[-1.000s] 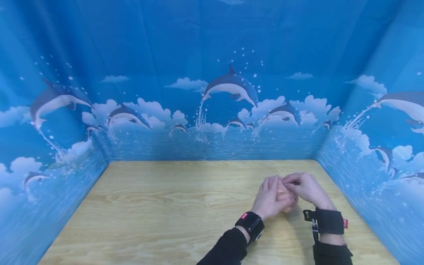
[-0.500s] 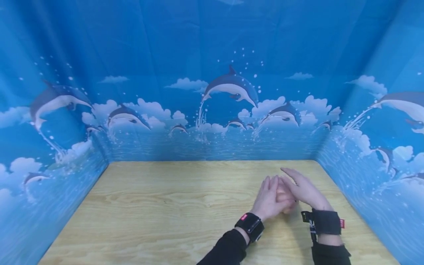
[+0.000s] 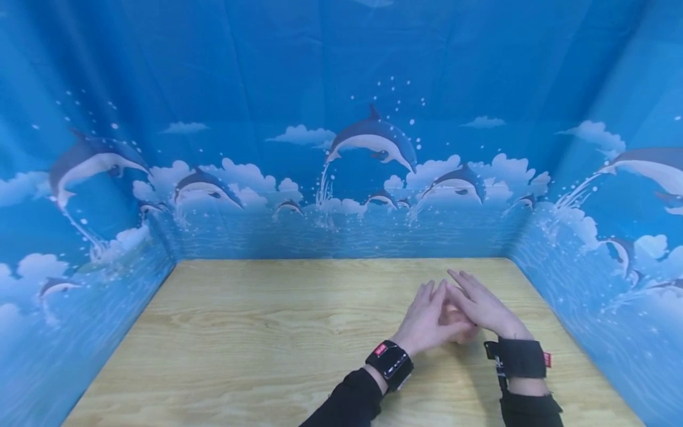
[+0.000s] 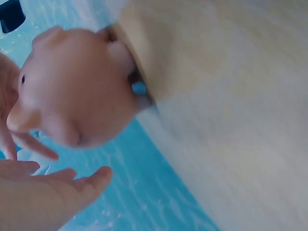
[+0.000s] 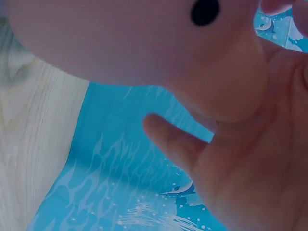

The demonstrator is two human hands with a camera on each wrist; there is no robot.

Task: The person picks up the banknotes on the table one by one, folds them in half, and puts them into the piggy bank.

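A pink piggy bank [image 3: 467, 336] stands on the table between the two hands, mostly covered by them in the head view. The left wrist view shows its rounded body [image 4: 82, 86], ears, snout and short legs. My left hand [image 3: 425, 323] lies along its left side, fingers straight and thumb stretched across the front. On the other side, my right hand [image 3: 488, 308] extends its fingers over the top, close to the left fingertips. A palm [image 5: 260, 159] is by the snout in the right wrist view; whether it touches is hard to tell.
The wooden table [image 3: 267, 332] reaches to a blue dolphin-print curtain [image 3: 277, 231] at the back and both sides. The right-hand curtain [image 3: 603, 296] stands near the right hand. Black straps with devices [image 3: 391, 363] circle both wrists.
The right hand's fingers, which were bent and pinching at the top of the piggy bank, have straightened and spread. My left hand has shifted slightly left and its fingers have lifted a little.
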